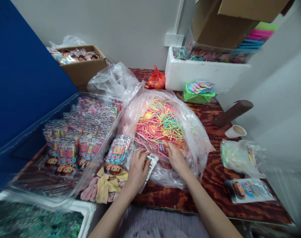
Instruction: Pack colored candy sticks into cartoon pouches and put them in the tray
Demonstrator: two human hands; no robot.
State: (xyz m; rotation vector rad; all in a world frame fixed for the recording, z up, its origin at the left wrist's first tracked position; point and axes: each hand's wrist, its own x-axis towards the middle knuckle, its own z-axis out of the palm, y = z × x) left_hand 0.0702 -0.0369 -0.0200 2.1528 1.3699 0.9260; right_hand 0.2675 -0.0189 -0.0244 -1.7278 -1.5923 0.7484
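Note:
A clear plastic bag [197,145], wide open, holds a heap of thin pink, yellow, green and blue sticks [160,124]. At the near edge of the heap, my right hand [175,158] has its fingers bent and closed on some sticks; the fingertips are partly hidden. My left hand [138,168] is closed around a small flat printed packet [152,165], just left of the bag's mouth. Filled stick packets [118,152] with a cartoon face lie beside my left hand. Below them is a crumpled yellow and pink cloth [107,185].
A clear plastic bin [73,195] with many filled packets stands left. Behind are a cardboard box [81,71], a red bag of fruit [156,79], a green basket [198,96] and a white foam box [205,72]. A paper cup [236,131], brown bottle [233,114] and packet [250,190] are right.

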